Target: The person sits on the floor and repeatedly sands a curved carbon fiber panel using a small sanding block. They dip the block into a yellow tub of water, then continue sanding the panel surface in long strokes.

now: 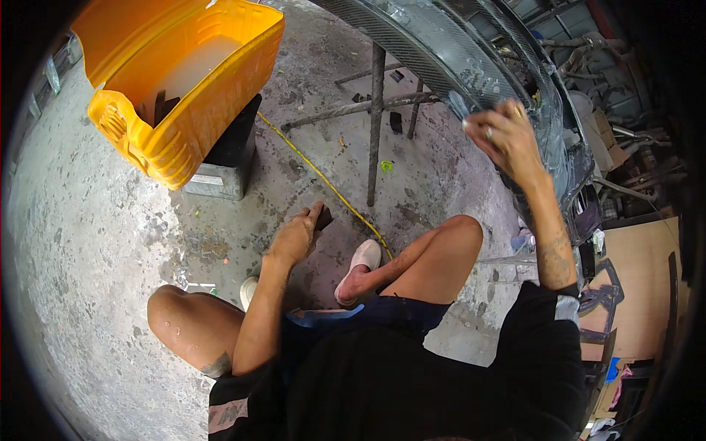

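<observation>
Sitting low: the person is seated with knees spread over a wet, stained concrete floor (95, 220), a pale shoe (360, 261) planted between them.
Left hand (298, 235): lowered between the knees, fingers closed around a small dark block (322, 217), by my reading a sanding pad; the hand is well apart from the other one.
Right hand (507, 140): raised at the right, fingers curled and pressed on the curved panel (441, 59); something pale shows at the fingertips, too small to name.
Curved panel: dark, glossy, woven-patterned, beaded with water, resting on a thin metal stand (376, 117) ahead of the person.
Yellow cord (331, 187): runs across the floor past the stand's foot.
Yellow tub (184, 81): tilted on a dark box (228, 158) at the far left, cloudy water inside.
Handling note: I judge that the surface work goes best with flat, even pressure following the curve, the panel kept wet, and the block rinsed in the tub before it returns to the surface.
Risk: the stand looks slender; heavy pushing could rock the panel.
</observation>
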Available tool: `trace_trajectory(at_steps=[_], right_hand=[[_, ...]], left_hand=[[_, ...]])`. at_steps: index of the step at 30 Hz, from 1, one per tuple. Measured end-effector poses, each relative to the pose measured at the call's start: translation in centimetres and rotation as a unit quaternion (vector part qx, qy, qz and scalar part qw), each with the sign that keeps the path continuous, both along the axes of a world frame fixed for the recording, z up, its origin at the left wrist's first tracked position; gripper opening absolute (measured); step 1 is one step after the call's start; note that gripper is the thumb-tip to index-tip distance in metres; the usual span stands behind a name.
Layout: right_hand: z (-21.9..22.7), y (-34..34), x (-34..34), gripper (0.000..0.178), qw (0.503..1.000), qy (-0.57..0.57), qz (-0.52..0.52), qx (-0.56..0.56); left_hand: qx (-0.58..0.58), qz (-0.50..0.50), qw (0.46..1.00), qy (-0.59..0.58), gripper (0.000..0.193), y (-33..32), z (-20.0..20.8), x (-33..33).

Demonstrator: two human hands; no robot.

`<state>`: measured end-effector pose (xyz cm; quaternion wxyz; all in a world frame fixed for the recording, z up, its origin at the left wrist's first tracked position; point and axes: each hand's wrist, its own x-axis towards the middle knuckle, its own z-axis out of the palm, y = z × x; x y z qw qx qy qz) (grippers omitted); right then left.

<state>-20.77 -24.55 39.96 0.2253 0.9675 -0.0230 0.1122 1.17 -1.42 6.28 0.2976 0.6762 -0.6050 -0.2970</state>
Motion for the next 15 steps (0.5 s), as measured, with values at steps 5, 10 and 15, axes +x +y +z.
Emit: trace_trajectory(at_steps=[5, 10, 15], right_hand=[[1.4, 0.0, -4.3, 0.02, 0.996, -0.047, -0.041, 0.064], [2.5, -1.6, -4.4, 0.017, 0.977, -0.189, -0.084, 0.044], [1.1, -0.8, -5.0, 0.014, 0.967, -0.198, -0.131, 0.09]], left_hand=[[0.024, 0.006, 1.0, 0.0, 0.071, 0.3, 0.1, 0.4], [0.023, -0.01, 1.0, -0.004, 0.071, -0.2, 0.7, -0.3], [0.014, -0.008, 1.0, -0.018, 0.07, 0.1, 0.1, 0.1]])
